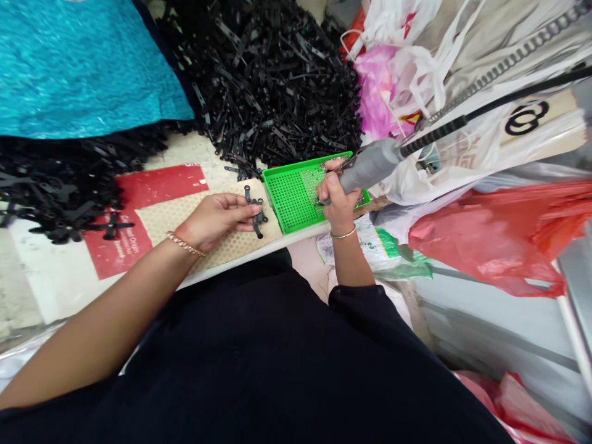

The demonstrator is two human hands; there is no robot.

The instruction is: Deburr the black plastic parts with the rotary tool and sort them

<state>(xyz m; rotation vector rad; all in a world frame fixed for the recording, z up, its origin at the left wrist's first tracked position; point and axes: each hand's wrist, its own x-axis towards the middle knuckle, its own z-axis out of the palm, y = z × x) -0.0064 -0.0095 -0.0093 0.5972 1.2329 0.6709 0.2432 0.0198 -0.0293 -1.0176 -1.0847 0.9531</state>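
Pinched between the fingers of my left hand [219, 217] is a black plastic part [257, 221] with several short arms, held over a tan honeycomb-patterned mat [231, 243]. My right hand [340, 196] is wrapped round a grey electric screwdriver [372, 165], its tip pointing down to the left over a green perforated tray [289, 200]. Small metal screws [317, 182] stand in the holes on the tray's right side. The screwdriver's tip is partly hidden by my fingers.
Behind the tray rises a heap of black plastic pieces [282, 80]. Assembled black parts [69, 179] pile at the left beside a blue sheet [87, 68]. A coiled cable [509, 58] runs to the upper right. Red plastic bags [499, 237] lie on the right.
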